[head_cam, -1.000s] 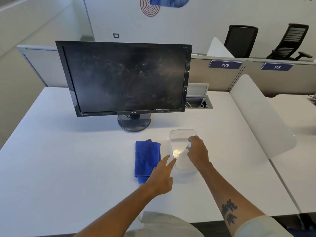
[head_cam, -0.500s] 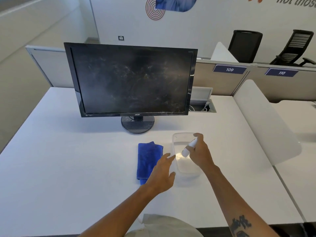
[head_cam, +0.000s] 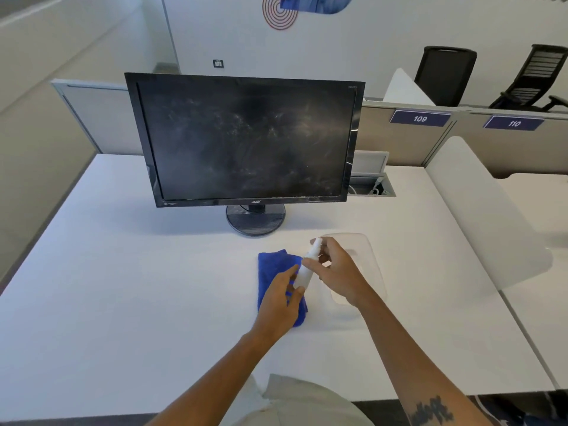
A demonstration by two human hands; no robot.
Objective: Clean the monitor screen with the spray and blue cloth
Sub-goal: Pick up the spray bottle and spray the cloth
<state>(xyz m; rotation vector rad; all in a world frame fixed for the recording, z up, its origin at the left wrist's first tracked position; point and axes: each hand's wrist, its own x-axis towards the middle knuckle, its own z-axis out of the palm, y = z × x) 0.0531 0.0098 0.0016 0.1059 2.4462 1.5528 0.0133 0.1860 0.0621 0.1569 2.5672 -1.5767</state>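
Note:
A black monitor (head_cam: 246,139) with a dusty, smeared screen stands on the white desk (head_cam: 123,287). In front of it lies a folded blue cloth (head_cam: 275,265). My right hand (head_cam: 338,272) holds a small white spray bottle (head_cam: 307,265) tilted above the cloth's right edge. My left hand (head_cam: 281,298) hovers over the cloth, its thumb and fingers closing around the bottle's lower end. Part of the cloth is hidden under my left hand.
A clear plastic tray (head_cam: 365,256) sits right of the cloth, partly behind my right hand. An open cable box (head_cam: 368,186) lies behind the monitor's right side. A white divider (head_cam: 479,216) borders the desk on the right. Office chairs (head_cam: 442,75) stand beyond the partitions.
My right hand lifted the spray bottle out of the clear tray and carried it left over the cloth. My left hand rose to meet the bottle's lower end.

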